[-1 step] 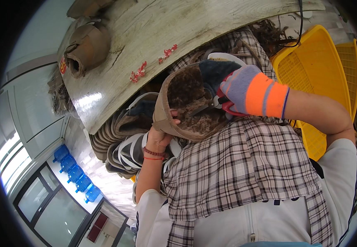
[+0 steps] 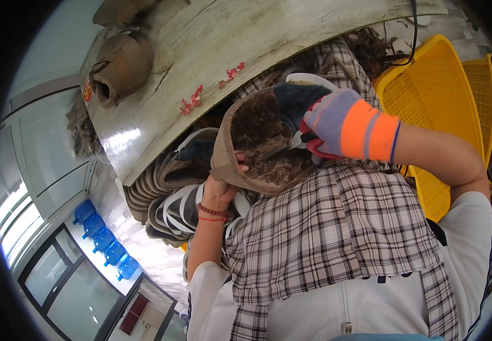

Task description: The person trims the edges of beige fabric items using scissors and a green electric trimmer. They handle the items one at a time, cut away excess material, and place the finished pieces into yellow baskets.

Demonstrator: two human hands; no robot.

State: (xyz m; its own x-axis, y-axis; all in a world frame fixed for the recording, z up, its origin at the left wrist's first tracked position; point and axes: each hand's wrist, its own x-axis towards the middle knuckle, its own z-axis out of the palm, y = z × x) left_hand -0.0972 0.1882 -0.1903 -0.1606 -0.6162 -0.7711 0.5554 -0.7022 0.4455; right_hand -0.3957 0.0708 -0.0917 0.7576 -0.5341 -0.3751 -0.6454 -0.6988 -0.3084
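Observation:
A brown cap with a dark fur lining (image 2: 254, 122) is tilted over my lap, its open side up. My left hand (image 2: 223, 186) grips its near left rim, fingertips curled over the inside. In an orange and lilac glove, my right hand (image 2: 342, 125) is closed round the red handles of a pair of scissors (image 2: 296, 140). The blades reach into the cap over the fur, and their tips are hard to make out. Part of the inside is dark blue lining (image 2: 297, 102).
Ahead is a wooden-topped table (image 2: 200, 51) with another brown cap (image 2: 124, 62) on it. Several stacked caps (image 2: 161, 182) lie below its edge on the left. Yellow plastic baskets (image 2: 428, 96) stand to the right. Blue water bottles (image 2: 107, 241) line the floor far left.
My right hand with the scissors has shifted very slightly to the right. The cap and my left hand stay in place.

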